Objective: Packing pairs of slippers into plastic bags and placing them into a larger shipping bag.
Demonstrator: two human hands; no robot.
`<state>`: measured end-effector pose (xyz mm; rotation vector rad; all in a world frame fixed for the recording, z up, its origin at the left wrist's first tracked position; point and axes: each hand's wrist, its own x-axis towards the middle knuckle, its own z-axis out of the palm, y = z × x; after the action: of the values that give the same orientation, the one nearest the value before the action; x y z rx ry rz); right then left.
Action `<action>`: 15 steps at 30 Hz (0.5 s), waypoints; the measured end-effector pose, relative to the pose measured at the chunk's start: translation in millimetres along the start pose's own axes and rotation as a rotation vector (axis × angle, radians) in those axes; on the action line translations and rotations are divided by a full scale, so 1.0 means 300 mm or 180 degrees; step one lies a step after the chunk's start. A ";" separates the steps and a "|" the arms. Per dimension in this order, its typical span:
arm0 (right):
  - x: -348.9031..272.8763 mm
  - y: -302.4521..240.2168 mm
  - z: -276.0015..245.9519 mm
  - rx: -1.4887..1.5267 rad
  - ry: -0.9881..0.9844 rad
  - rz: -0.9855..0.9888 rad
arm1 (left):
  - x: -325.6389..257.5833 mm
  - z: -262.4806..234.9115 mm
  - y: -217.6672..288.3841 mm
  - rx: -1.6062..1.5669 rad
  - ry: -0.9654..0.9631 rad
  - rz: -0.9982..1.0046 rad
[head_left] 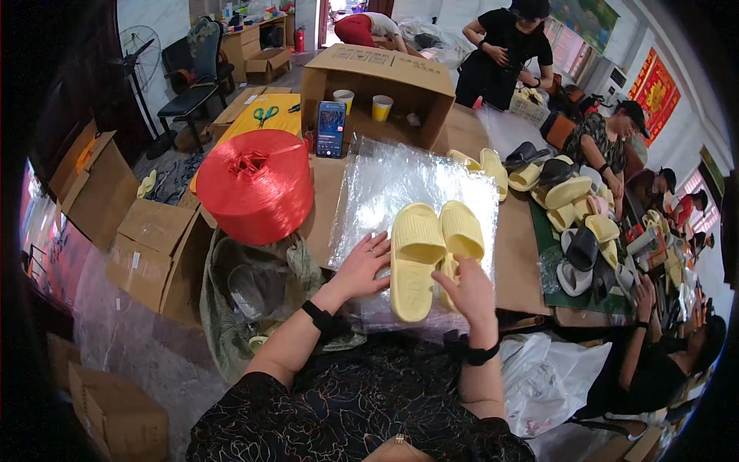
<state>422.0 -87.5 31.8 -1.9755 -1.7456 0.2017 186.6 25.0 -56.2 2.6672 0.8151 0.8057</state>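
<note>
L hand [362,268], fingers spread and empty, rests on slick clear film [377,185], prob. to hold it flat under the yellow slippers [416,269] lying side by side, while R hand [469,291] bends its fingers at the right one, grip unclear, apparently to steady it.

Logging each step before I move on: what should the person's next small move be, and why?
Probably, the left hand should pinch up an edge of the clear plastic: it lies on that plastic beside the left yellow slipper, seemingly holding nothing, while the right hand is at the right slipper.
</note>
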 end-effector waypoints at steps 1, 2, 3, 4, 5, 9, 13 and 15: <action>-0.008 0.000 0.052 -0.0153 0.0167 -0.0152 | 0.002 -0.003 0.004 0.0001 -0.0073 -0.0029; -0.006 0.004 0.098 -0.0305 0.0333 -0.0306 | 0.006 -0.001 0.005 0.0009 -0.0064 -0.0024; 0.007 0.007 0.141 -0.0325 0.0332 -0.0202 | 0.000 0.000 0.000 0.0004 -0.0062 -0.0021; 0.021 0.013 0.170 -0.0319 0.0339 -0.0210 | -0.002 0.004 -0.003 -0.0009 -0.0062 -0.0008; 0.034 0.019 0.195 -0.0307 0.0489 -0.0120 | -0.001 0.008 -0.005 -0.0026 0.0017 0.0032; 0.072 0.055 0.229 0.0050 0.0801 -0.0022 | -0.003 0.007 -0.004 0.0007 0.0042 0.0063; 0.094 0.048 0.229 -0.0053 0.0886 0.0066 | -0.004 0.014 -0.012 0.0045 0.0004 0.0033; 0.102 0.039 0.212 -0.0033 0.0819 0.0110 | -0.005 0.017 -0.013 0.0065 0.0007 0.0037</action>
<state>410.8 -41.9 -22.3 -1.9433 -1.5519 -0.0488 186.8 27.0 -62.4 2.6916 0.8134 0.8073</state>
